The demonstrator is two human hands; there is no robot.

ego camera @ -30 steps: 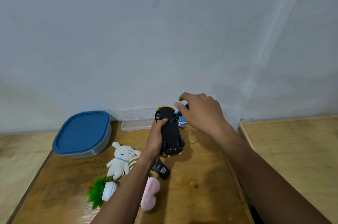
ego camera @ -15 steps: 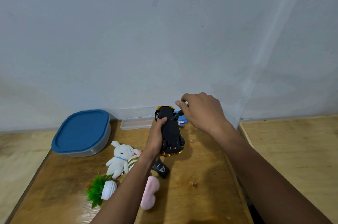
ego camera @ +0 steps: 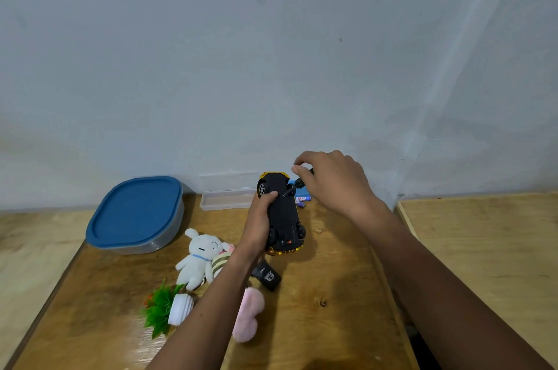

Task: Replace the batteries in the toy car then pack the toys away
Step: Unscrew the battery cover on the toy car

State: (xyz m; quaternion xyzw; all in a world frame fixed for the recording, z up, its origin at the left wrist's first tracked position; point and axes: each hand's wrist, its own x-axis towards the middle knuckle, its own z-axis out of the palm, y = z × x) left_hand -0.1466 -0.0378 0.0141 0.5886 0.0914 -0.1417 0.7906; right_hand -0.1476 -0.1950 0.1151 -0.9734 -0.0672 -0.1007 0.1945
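The yellow toy car [ego camera: 285, 212] is turned upside down above the wooden table, its black underside and wheels facing me. My left hand [ego camera: 260, 223] grips the car's left side. My right hand [ego camera: 330, 181] pinches a small black screwdriver [ego camera: 297, 184] whose tip meets the underside near the far end. Blue-labelled batteries [ego camera: 302, 200] lie on the table just right of the car, partly hidden behind it.
A grey container with a blue lid [ego camera: 136, 214] sits at the back left, a clear plastic tray [ego camera: 226, 199] by the wall. In front lie a white plush rabbit [ego camera: 197, 258], a striped plush [ego camera: 220, 262], a pink plush [ego camera: 249, 313], a green toy plant [ego camera: 164, 307] and a black remote [ego camera: 267, 276].
My right hand has lifted slightly and shifted its fingers on the screwdriver handle. The car and my left hand stay where they were.
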